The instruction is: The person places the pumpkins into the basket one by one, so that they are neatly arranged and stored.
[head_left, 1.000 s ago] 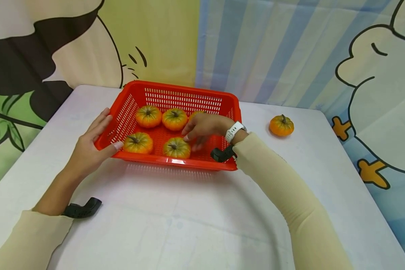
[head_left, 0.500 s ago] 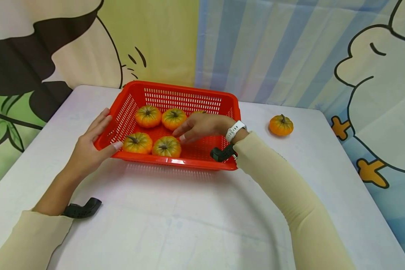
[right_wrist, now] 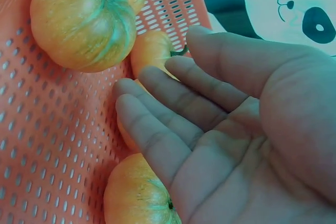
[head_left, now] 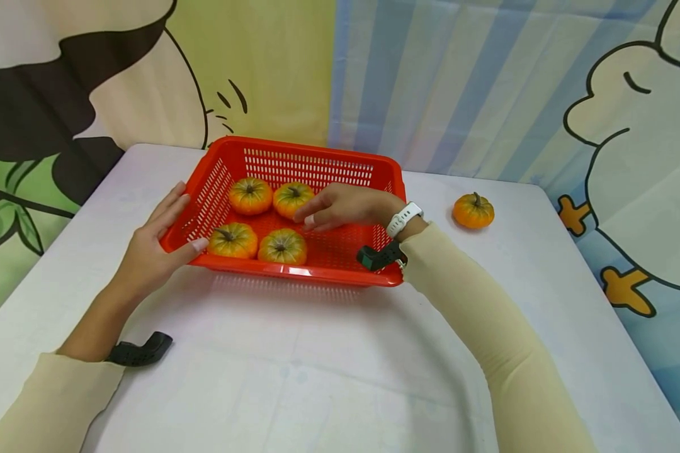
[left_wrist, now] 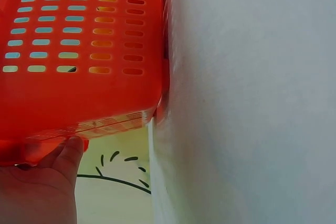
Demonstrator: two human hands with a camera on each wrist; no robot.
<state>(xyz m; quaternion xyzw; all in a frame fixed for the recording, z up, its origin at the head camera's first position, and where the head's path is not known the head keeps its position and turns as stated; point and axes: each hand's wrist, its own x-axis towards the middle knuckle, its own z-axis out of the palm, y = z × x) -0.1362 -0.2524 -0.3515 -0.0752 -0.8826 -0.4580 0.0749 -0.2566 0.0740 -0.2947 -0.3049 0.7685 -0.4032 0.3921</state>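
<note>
A red plastic basket (head_left: 294,270) with slotted walls holds several small orange pumpkins. Two of them, a front-left pumpkin (head_left: 232,240) and a paler front pumpkin (head_left: 283,246), lie along its near wall. Behind them are a back-left pumpkin (head_left: 250,196) and another pumpkin (head_left: 292,199), partly overlapped by my right fingertips. My left hand (head_left: 151,251) rests at the basket's left corner, fingers extended along the outer wall and thumb over the front rim. My right hand (head_left: 345,206) hovers inside the basket, its loosely bent fingers holding nothing, as the right wrist view's palm (right_wrist: 226,145) shows.
One more pumpkin (head_left: 473,210) sits on the white-covered table (head_left: 317,377) to the right of the basket. Behind the table hangs a cartoon-printed curtain (head_left: 430,82). A white watch (head_left: 404,219) is on the right wrist.
The paler front pumpkin slid left beside the front-left one. My right hand followed it left, then rose off it. A back pumpkin seen earlier is now behind that hand. The left hand stayed put.
</note>
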